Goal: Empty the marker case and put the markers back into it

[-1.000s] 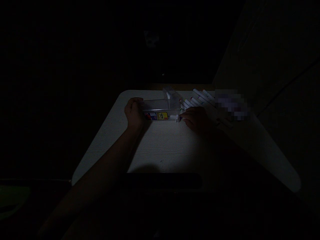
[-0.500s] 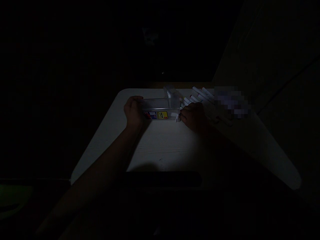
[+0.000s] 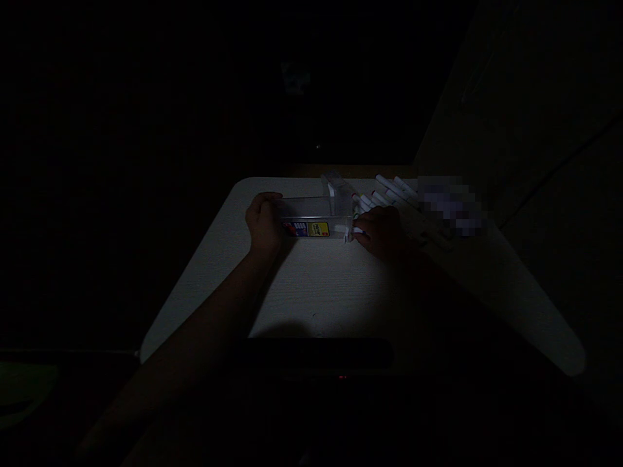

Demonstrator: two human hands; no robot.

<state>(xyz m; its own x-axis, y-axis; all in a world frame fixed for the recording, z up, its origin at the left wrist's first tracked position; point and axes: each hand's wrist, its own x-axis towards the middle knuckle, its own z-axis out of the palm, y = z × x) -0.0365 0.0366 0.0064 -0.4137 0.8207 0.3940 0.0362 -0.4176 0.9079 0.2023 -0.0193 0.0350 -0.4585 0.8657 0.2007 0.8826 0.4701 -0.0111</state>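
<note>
Left hand: the left hand [image 3: 264, 225] is curled around the left end of a clear plastic box [image 3: 315, 217], clenched on it from the outside.

Right hand: the right hand [image 3: 382, 233] sits at the box's right end, its fingertips [image 3: 363, 237] against a small white piece [image 3: 357, 230] there (too dim to say whether it is gripped or merely touched).

Box: it lies on its long side between the hands, toward the far edge of a white table [image 3: 195, 292], with a yellow-and-blue label [image 3: 309, 229] on its near wall.

Markers: white-barrelled markers [image 3: 389, 190] with coloured ends lie side by side just beyond the right hand, to the right of the box.

Nearby: a pixelated patch [image 3: 450, 206] hides whatever sits past the markers.
</note>
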